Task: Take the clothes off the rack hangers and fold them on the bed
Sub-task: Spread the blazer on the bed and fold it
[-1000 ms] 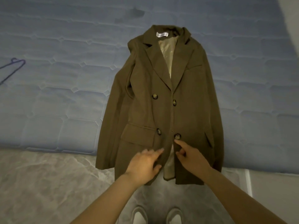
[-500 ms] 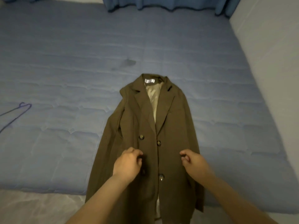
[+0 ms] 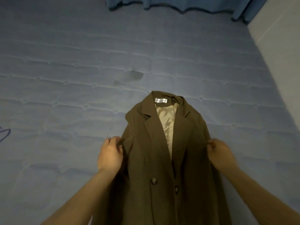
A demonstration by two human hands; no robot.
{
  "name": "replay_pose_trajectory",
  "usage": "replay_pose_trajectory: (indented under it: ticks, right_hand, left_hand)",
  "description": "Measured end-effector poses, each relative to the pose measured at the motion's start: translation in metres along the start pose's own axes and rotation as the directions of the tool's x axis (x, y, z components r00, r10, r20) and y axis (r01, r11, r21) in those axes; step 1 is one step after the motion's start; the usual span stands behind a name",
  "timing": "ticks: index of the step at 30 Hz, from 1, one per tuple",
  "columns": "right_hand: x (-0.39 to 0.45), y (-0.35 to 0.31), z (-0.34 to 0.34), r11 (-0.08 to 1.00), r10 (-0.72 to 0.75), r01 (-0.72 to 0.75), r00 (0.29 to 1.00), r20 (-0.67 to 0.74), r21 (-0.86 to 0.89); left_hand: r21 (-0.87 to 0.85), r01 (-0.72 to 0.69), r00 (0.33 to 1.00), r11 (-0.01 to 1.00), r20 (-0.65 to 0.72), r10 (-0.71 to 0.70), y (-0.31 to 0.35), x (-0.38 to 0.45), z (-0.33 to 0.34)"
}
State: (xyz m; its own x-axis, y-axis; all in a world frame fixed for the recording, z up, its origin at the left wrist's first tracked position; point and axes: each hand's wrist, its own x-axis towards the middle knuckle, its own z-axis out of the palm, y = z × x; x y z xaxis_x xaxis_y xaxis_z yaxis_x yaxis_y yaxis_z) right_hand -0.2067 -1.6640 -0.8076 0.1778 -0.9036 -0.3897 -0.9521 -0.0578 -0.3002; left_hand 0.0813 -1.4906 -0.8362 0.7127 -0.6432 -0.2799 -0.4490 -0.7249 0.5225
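Note:
A brown double-breasted blazer [image 3: 154, 159] lies face up on the blue quilted bed [image 3: 81, 62], collar pointing away from me, beige lining showing at the neck. My left hand [image 3: 110, 155] grips the blazer's left edge just below the shoulder, fingers curled on the cloth. My right hand [image 3: 220, 153] pinches the right edge at the same height. The blazer's lower part runs out of the bottom of the view.
A thin blue wire hanger [image 3: 4, 133] lies at the bed's far left edge. Blue curtains [image 3: 170, 4] hang behind the bed, and a pale wall [image 3: 279, 46] borders its right side. A dark stain [image 3: 134, 75] marks the mattress beyond the collar.
Both hands moved up from the blazer's lower buttons to its sides near the shoulders and spread apart. The view tilted up, showing more of the bed and the curtains.

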Motion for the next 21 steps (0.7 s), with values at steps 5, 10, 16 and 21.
replay_pose_trajectory:
  ticks: [5,10,16,21]
  right_hand:
    - [0.040,0.018,0.018,0.988,0.140,-0.135,0.988,0.063,-0.076]
    - [0.056,0.028,0.043,0.975,0.220,-0.214,0.966,0.134,-0.057]
    - [0.067,0.031,0.049,0.946,0.316,-0.321,0.943,0.105,0.041]
    - [0.070,0.030,0.020,0.972,0.204,-0.193,0.976,-0.077,0.134]
  left_hand:
    - [0.045,0.068,0.987,0.997,0.140,-0.074,-0.020,0.035,0.023]
    - [-0.120,0.245,0.956,0.962,0.192,-0.220,-0.025,0.045,0.047]
    - [-0.193,0.252,0.968,0.948,0.058,-0.245,-0.022,0.047,0.042]
    - [-0.200,0.216,0.970,0.956,-0.069,-0.233,-0.017,0.048,0.010]
